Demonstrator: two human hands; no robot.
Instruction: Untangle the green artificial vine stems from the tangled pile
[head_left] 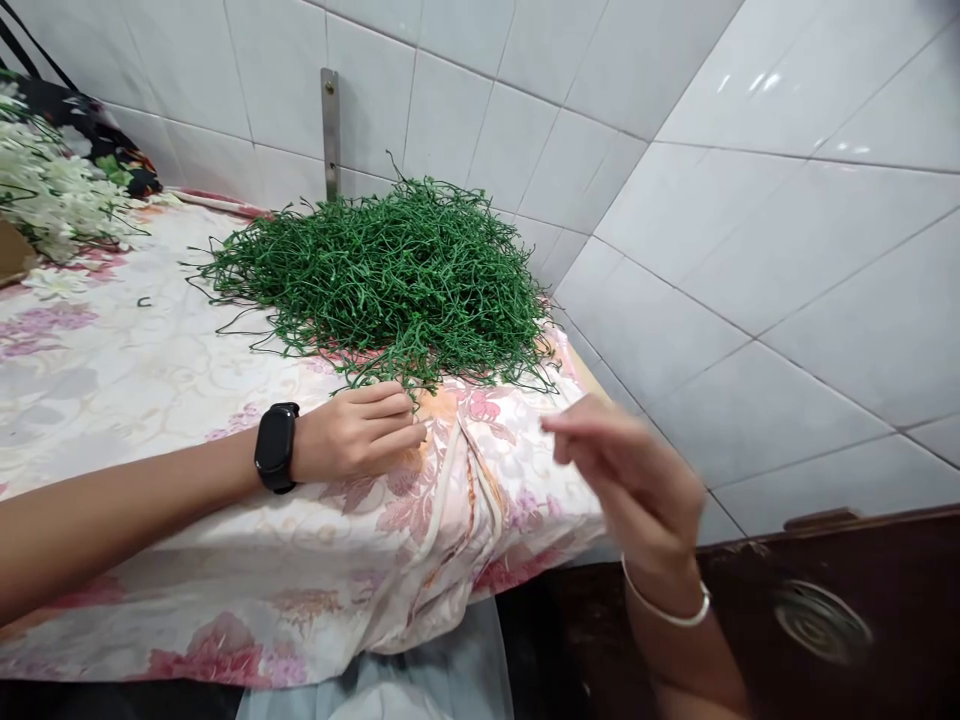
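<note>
A large tangled heap of green artificial flower stems (390, 270) lies on the cloth-covered table. At its front edge rests my left hand (367, 432), wearing a black band on the wrist. Its fingers are curled closed beside the nearest stems, and whatever is in them is hidden. To the right, my right hand (637, 475) is raised off the cloth near the table's corner, apart from the heap. Motion blurs it, but thumb and fingers are pinched together; anything between them is too small to make out.
White artificial flowers (56, 180) are piled at the far left beside a dark bag. A floral tablecloth (150, 390) bunches up at the front edge. Tiled walls (720, 260) close off the back and right, with a metal bracket (330, 130) behind the heap.
</note>
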